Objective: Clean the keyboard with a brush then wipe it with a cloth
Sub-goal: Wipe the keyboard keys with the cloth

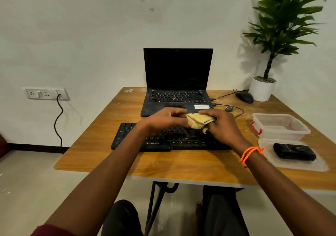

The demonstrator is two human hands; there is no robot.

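Two hands meet above a black keyboard (pixel 163 139) on a wooden table (pixel 181 165). The right hand (pixel 221 125) has its fingers curled tight around a yellow cloth (pixel 197 122). The left hand (pixel 163 119) reaches over from the left, and its fingers pinch the left end of the same cloth. The cloth is bunched up between both hands, just over the middle keys. The keyboard lies near the front edge of the table. Far behind it sits an open black laptop (pixel 177 83) with a dark screen. To the far right are a black mouse (pixel 244 96) and a green plant (pixel 280 28) in a white pot. On the near right is a clear plastic box (pixel 280 126), and next to it its lid (pixel 294 163) with a small black thing (pixel 294 152) on top. An orange band (pixel 250 155) is on the right wrist.
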